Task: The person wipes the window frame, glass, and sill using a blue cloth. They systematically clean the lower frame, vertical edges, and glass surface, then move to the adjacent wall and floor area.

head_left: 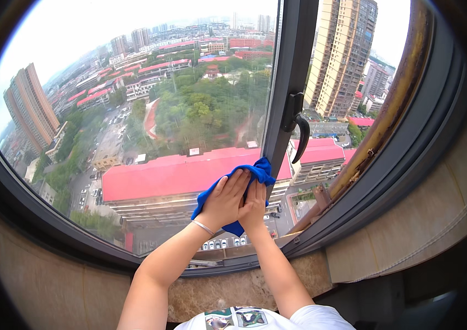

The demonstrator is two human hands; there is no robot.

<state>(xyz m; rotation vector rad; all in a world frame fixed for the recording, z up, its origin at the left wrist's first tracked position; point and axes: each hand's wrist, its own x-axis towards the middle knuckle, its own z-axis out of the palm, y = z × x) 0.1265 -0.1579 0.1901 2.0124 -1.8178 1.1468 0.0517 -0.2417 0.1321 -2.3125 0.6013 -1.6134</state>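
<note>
A crumpled blue cloth (263,170) lies against the lower right part of the window pane (134,136), beside the dark stile of the sash (289,62). My left hand (223,202) is spread flat over the cloth, with a thin bracelet at its wrist. Close on its right, my right hand (254,206) presses on the same cloth near the stile, and the two hands touch at the thumbs. Folds of the cloth stick out above the fingers and below the palms. A black window handle (303,134) hangs on the stile, above and to the right of my hands.
The sash stands open, with an opening onto a long drop at its right. A rusty yellow-brown pipe (398,95) runs outside that gap. Below is a brown stone sill (221,291). A white twisted cord (423,243) hangs along the tiled wall (406,231) at right.
</note>
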